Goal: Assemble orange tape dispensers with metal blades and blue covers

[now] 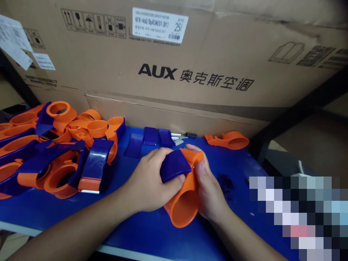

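Note:
Both hands meet over the blue table, slightly right of centre. My left hand [152, 181] is closed around a curved dark-blue plastic cover [176, 166], its thumb along the lower edge. My right hand [209, 185] grips the orange body of a tape dispenser [186, 206] from the right, thumb near its upper end. The cover lies against the upper part of the orange body; whether the two are joined I cannot tell. The round opening of the body faces toward me. The far fingers of both hands are partly hidden behind the pieces.
Orange-and-blue tape dispensers [62, 177] are heaped at left. Several loose blue covers [150, 136] lie at the back beside a dark-handled tool [191, 134]. An orange dispenser body [235, 140] sits at back right. A large cardboard box [108, 65] stands behind the blue table [122, 232].

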Demonstrator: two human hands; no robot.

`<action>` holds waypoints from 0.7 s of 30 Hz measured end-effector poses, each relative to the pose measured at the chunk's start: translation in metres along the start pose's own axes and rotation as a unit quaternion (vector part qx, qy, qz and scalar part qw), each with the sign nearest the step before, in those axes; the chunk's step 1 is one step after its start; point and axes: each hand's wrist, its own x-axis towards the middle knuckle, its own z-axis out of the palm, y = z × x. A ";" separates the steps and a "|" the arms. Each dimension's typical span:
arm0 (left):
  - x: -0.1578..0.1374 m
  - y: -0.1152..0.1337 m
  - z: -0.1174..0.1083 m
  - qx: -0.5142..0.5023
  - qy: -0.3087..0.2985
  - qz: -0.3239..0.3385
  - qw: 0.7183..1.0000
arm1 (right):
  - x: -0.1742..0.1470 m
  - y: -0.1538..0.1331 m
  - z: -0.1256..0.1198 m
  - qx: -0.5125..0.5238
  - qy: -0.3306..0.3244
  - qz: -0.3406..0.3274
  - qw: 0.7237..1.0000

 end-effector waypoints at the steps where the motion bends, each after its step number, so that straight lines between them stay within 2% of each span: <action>1: 0.001 0.000 -0.001 -0.015 -0.014 -0.015 1.000 | 0.001 0.001 -0.001 0.001 0.003 -0.004 1.000; 6: 0.002 0.003 -0.002 -0.096 -0.062 -0.074 0.991 | 0.005 0.005 -0.005 0.004 -0.010 -0.015 1.000; 11: 0.002 0.001 0.002 -0.118 -0.047 -0.095 0.987 | 0.007 0.007 -0.009 0.014 -0.021 -0.014 1.000; 13: 0.004 -0.004 0.004 -0.135 -0.003 -0.130 0.982 | 0.008 0.007 -0.009 0.023 -0.018 -0.007 1.000; 15: 0.008 -0.012 0.006 -0.160 0.067 -0.180 0.968 | 0.008 0.006 -0.009 0.039 -0.028 0.013 0.999; 18: 0.016 -0.023 0.008 -0.231 0.158 -0.246 0.928 | 0.006 0.005 -0.007 0.051 -0.053 0.030 0.997; 21: 0.023 -0.028 0.010 -0.313 0.210 -0.279 0.883 | 0.002 0.005 -0.005 0.057 -0.092 0.023 0.994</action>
